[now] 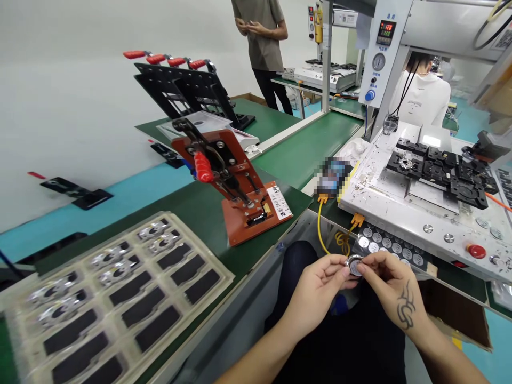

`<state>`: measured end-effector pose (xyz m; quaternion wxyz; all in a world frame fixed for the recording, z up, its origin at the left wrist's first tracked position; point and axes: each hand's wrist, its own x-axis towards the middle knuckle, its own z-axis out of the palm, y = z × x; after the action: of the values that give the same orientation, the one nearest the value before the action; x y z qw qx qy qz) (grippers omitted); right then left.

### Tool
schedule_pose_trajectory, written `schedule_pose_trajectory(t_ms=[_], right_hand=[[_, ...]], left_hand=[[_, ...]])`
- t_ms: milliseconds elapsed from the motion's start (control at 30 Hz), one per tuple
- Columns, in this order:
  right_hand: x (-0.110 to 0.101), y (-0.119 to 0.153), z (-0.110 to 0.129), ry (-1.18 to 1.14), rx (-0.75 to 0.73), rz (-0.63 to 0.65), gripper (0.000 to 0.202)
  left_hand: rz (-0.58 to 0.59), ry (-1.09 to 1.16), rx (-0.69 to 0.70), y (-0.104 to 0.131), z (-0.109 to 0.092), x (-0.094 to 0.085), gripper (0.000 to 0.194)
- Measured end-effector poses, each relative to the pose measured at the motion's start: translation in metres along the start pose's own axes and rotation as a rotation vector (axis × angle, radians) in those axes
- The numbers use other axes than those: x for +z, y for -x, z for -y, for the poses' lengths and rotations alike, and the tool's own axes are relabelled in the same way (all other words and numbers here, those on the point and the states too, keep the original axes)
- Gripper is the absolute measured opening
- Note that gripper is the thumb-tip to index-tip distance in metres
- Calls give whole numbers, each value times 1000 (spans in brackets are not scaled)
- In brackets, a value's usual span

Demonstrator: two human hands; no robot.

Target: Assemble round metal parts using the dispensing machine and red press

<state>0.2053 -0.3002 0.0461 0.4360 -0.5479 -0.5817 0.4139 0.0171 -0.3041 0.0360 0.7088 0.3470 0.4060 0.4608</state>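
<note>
A small round metal ring part (354,265) is held above the lap, between both hands. My left hand (320,290) pinches its left side with thumb and fingers. From the right, my right hand (390,288) grips the other edge, its thumb resting on the part's face. Behind the hands lies a dark sheet of round silver stickers (390,244) at the machine's front edge. The centre of the part looks pale, but its details are too small to make out.
A tray (170,285) with metal parts sits at lower left. A red-brown clamp fixture (236,202) stands on the green table. A white machine (404,213) with black fixtures is at right, near a yellow cable (320,226). Two other people are farther back.
</note>
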Motion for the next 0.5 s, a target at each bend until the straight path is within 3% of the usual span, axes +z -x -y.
schedule_pose_trajectory(t_ms=[333, 500], right_hand=[[8, 8, -8, 38, -95, -53, 18], [11, 9, -7, 127, -234, -129, 13]], left_hand=[[-7, 14, 29, 3, 5, 3, 45], [-2, 19, 9, 3, 7, 4, 46]])
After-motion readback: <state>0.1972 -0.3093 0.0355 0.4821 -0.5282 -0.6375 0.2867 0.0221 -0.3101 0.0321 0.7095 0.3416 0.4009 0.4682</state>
